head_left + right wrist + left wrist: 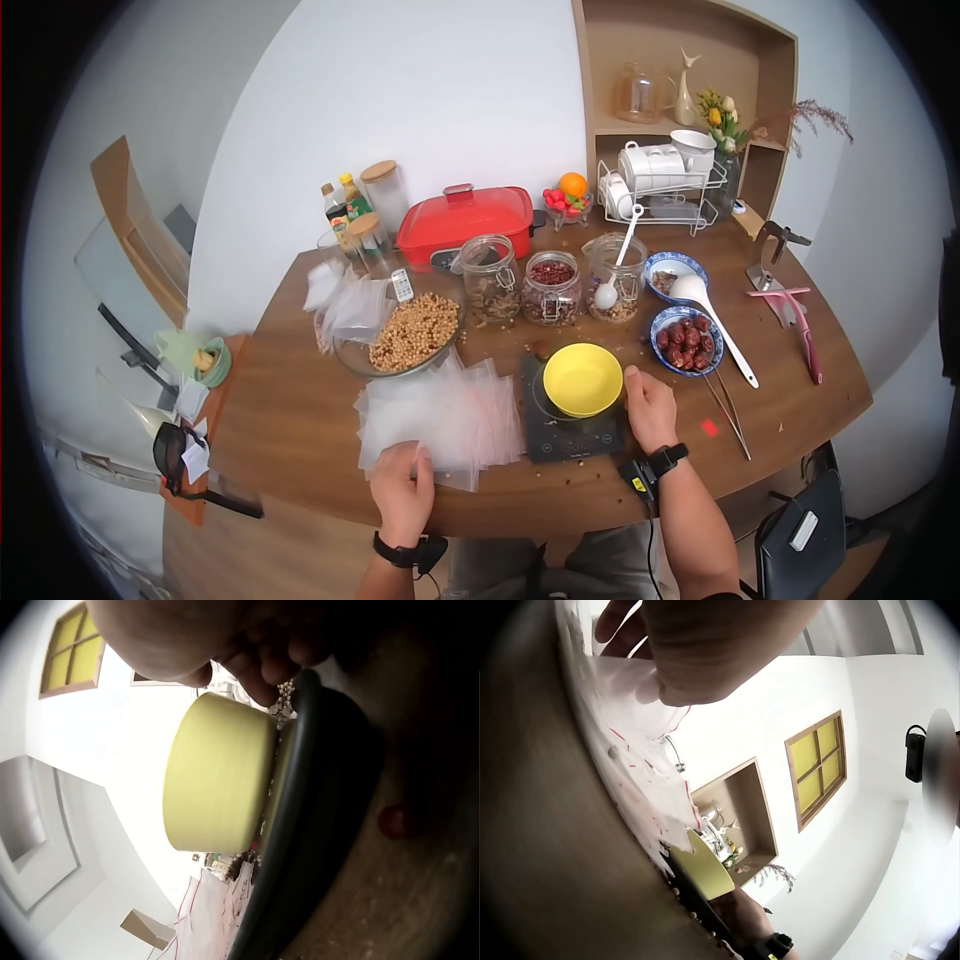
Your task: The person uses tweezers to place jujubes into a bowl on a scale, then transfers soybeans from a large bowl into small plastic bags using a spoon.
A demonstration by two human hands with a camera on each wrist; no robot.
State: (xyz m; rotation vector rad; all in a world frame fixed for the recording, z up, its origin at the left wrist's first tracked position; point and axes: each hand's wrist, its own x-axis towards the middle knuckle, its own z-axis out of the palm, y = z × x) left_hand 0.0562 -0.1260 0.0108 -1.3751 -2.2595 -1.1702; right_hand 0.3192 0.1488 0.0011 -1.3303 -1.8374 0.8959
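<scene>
Clear plastic bags (430,415) lie fanned in an overlapping pile at the table's front. At their lower left edge my left hand (403,490) pinches a bag; in the left wrist view the hand (712,645) has its thumb against the thin plastic (641,765). A yellow bowl (582,380), its inside bare, stands on a black scale (575,440). Just right of the bowl, my right hand (652,410) rests at the scale's edge, fingers loosely bent and holding nothing. In the right wrist view the hand (180,637) is beside the bowl (217,776).
A glass bowl of tan beans (415,335) stands behind the bags. Several glass jars (551,290) and a red cooker (465,220) are farther back. Right of the scale are a bowl of red dates (686,342), a white spoon (735,345) and tweezers (730,420).
</scene>
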